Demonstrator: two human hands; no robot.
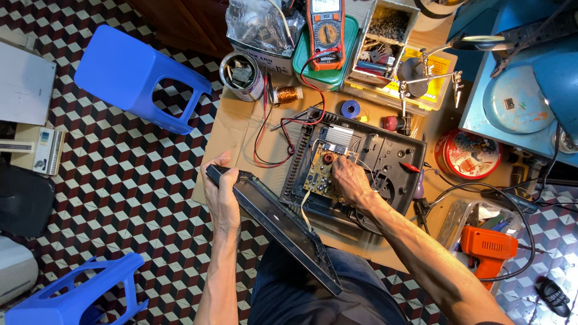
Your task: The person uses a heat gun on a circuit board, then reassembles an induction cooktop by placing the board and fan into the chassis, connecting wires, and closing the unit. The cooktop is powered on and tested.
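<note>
My left hand point(220, 191) grips the upper edge of a black flat top panel point(283, 227), tilted up on its side over my lap. A pale ribbon cable point(305, 212) runs from this panel to the opened black appliance base point(388, 157) lying on brown cardboard point(235, 129). My right hand point(351, 181) rests fingers-down on the yellow circuit board point(321, 171) inside that base, beside a silver heat sink point(337, 138). Whether the fingers pinch anything is hidden.
A multimeter point(326, 27) with red and black leads sits at the top, by a tin of parts point(242, 74), a copper coil point(288, 94) and a parts organiser point(385, 39). An orange soldering gun point(489, 247) lies right. Two blue stools point(135, 75) point(78, 292) stand left.
</note>
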